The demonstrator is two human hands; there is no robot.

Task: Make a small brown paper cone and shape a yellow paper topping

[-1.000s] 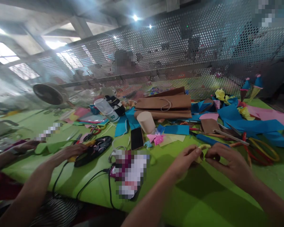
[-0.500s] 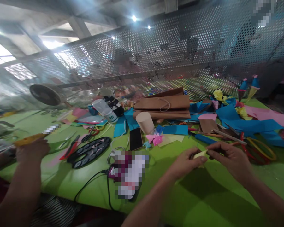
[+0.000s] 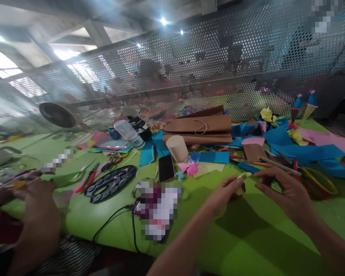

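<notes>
A small piece of yellow paper (image 3: 241, 184), bent or curled, is pinched in my left hand (image 3: 225, 191) above the green table (image 3: 227, 237). Just to the right of it, my right hand (image 3: 284, 188) hovers with thumb and forefinger apart and nothing visible between them. Its fingertips are close to the paper's upper edge. Part of the paper is hidden by my left fingers. Behind my hands lie a blue-handled tool (image 3: 248, 167) and scissors with red and yellow handles (image 3: 319, 180).
A co-worker's hands (image 3: 37, 188) are busy at the left with something yellow. Nearby lie a black palette-like tray (image 3: 112, 184), a black phone (image 3: 166, 168) and a cabled device (image 3: 139, 209). Farther back are a beige cylinder (image 3: 176, 148), folded brown sheets (image 3: 198, 128) and blue paper (image 3: 301, 143).
My right fingers have let go of the yellow paper and moved slightly away. My left hand still holds it, now turned more upright. The co-worker's hands have shifted at the left.
</notes>
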